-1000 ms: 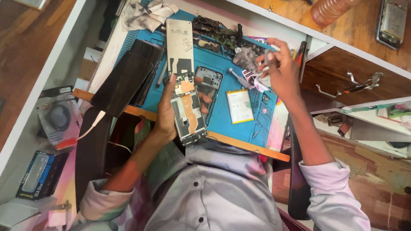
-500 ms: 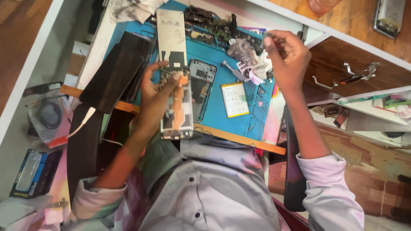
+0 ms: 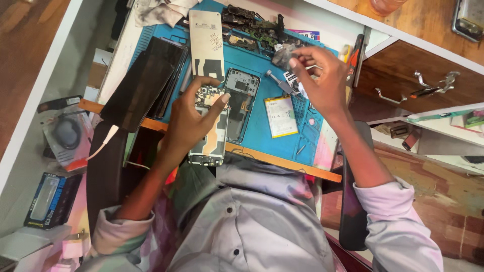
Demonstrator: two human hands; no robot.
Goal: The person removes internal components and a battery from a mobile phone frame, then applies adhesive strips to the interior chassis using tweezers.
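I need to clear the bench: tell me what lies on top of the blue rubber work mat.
On the blue rubber work mat: an opened phone frame, a white flat battery, a pale back cover, dark screens. The left hand and its phone body hide the mat beneath.

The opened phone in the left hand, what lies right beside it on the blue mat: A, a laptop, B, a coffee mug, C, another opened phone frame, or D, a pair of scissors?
C: the left hand grips the opened phone, and a second opened phone frame lies next to it on the blue mat.
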